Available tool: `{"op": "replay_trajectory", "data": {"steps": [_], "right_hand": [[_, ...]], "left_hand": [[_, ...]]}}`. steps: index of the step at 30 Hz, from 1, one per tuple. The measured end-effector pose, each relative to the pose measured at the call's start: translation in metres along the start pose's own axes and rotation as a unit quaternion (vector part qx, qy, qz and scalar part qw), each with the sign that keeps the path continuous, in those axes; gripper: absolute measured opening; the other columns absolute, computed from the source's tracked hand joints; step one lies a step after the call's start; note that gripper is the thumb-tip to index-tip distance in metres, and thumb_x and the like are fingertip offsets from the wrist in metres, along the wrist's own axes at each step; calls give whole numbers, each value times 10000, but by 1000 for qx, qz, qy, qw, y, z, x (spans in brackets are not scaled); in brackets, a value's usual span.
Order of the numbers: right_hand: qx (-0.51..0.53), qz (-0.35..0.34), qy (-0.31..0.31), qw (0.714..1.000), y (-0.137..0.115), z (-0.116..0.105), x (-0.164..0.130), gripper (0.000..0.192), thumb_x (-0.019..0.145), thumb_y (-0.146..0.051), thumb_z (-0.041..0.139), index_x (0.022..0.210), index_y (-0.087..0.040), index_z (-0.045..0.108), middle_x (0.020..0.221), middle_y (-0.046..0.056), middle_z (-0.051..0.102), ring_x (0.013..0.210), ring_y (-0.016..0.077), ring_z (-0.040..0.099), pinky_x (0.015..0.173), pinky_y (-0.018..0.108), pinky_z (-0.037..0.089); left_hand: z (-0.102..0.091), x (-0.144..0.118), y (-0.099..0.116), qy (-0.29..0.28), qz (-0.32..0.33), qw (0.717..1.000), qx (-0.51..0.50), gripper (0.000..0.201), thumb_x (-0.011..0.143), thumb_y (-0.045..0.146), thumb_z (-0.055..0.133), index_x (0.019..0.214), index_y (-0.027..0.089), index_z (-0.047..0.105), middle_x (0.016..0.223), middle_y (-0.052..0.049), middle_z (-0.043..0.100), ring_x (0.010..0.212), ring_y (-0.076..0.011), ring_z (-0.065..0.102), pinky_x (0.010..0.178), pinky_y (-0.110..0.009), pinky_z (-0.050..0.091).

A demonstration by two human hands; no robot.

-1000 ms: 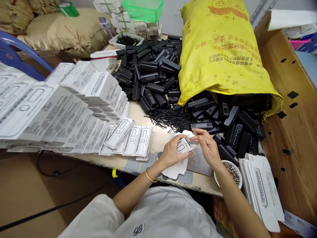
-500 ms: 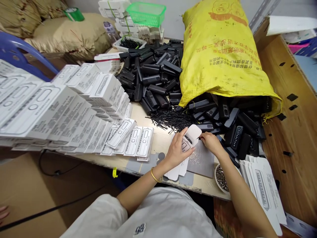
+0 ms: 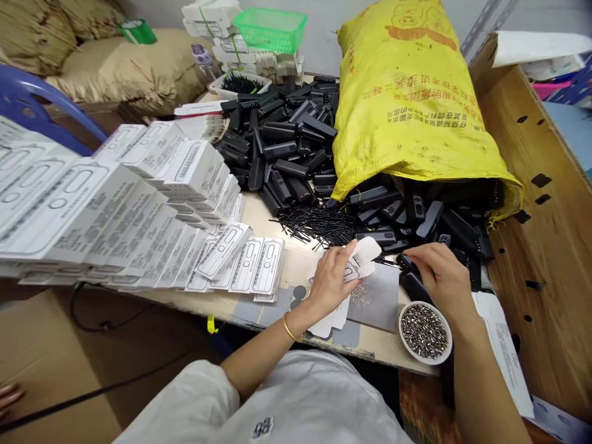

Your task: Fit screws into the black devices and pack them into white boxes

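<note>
My left hand [image 3: 330,274] is closed around a small white carton [image 3: 354,268] with line drawings, its top flap [image 3: 369,246] raised. What lies inside the carton is mostly hidden. To the right, the thumb and fingertips of my right hand [image 3: 437,271] come together on the end of a black plastic case [image 3: 408,265] at the edge of the pile. Just below this hand stands a white bowl [image 3: 401,342] of small metal pieces. A grey sheet [image 3: 383,296] with pale crumbs lies between the hands. Thin black sticks [image 3: 319,225] are heaped behind the carton.
Stacked printed cartons [image 3: 115,216] fill the left side. Many black cases [image 3: 282,148] cover the back, some spilling from a yellow sack [image 3: 411,117]. Flat cartons [image 3: 502,345] lie at right beside a wooden panel [image 3: 522,259]. A green basket [image 3: 271,31] tops boxes behind.
My right hand has moved right, away from the carton, to the black cases, uncovering the bowl of metal pieces. My left hand keeps the carton, which has tilted slightly.
</note>
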State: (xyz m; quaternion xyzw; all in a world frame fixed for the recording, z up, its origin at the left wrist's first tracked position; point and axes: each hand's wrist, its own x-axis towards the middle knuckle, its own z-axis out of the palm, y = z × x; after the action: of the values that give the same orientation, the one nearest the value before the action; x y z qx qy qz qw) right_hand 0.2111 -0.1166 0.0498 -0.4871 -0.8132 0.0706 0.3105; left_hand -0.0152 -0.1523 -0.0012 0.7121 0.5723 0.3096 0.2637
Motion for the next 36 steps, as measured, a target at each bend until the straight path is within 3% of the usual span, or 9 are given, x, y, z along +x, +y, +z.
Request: {"op": "replay_trajectory", "data": {"steps": [3,5,7,10,14,19,24,31,36], "right_hand": [[-35,-90,-98,990,-23,-8,1,288,927,-104,425,942,-238,679,859,55,656,774,188,535,680,317,430],[-1,-100,-113,989,-31,0,1,283,933,-128,434,1027,-252,671,929,63,646,822,191,545,708,325,452],[52,-29,-42,997,-34,14,0,268,919,-229,524,1169,-257,613,1055,83,612,928,207,562,756,340,486],[157,121,44,979,-38,42,-2,469,836,-367,654,1264,-227,523,1105,95,590,960,219,587,758,352,520],[244,201,112,942,-63,78,-7,222,894,-342,551,1069,-212,590,971,55,651,869,190,624,750,342,521],[209,93,179,957,-91,95,-18,131,901,-281,537,940,-218,644,1008,71,664,984,213,614,848,392,506],[254,185,176,933,-86,87,-22,165,929,-247,486,1030,-201,608,1065,87,681,1028,209,639,888,420,522],[141,-3,185,973,-92,97,-30,334,924,-208,459,1238,-204,570,1249,137,635,1208,278,558,958,525,498],[154,-22,162,974,-92,99,-34,398,919,-210,482,1314,-220,527,1301,133,606,1247,276,534,993,521,482]], "left_hand": [[0,0,4,-3,45,999,9,813,785,255,719,1469,290,282,1210,-102,527,1106,-274,522,948,-457,454],[2,-1,4,5,79,996,-31,814,804,266,701,1479,287,246,1277,-111,519,1154,-268,511,982,-457,441],[5,-3,3,17,91,992,-88,745,825,279,678,1453,276,277,1320,-112,516,1189,-254,506,1006,-443,434],[11,-7,0,16,86,985,-150,500,833,290,660,1285,243,451,1260,-106,563,1183,-245,529,1000,-424,448],[17,-11,-3,-10,83,979,-188,477,820,270,652,1250,228,450,1341,-132,524,1277,-257,491,1050,-446,421],[16,-10,-5,-17,41,970,-240,785,870,230,552,1501,215,84,1471,-186,418,1306,-231,495,1049,-425,437],[18,-5,0,-40,39,976,-210,831,808,214,597,1513,249,158,1536,-137,343,1394,-254,387,1131,-463,349],[15,-10,-4,-35,26,971,-235,793,807,188,554,1499,240,169,1500,-148,382,1340,-251,445,1094,-469,384],[8,-10,3,-36,-7,978,-208,762,790,245,603,1443,212,212,1348,-141,524,1173,-244,573,988,-431,470]]}}
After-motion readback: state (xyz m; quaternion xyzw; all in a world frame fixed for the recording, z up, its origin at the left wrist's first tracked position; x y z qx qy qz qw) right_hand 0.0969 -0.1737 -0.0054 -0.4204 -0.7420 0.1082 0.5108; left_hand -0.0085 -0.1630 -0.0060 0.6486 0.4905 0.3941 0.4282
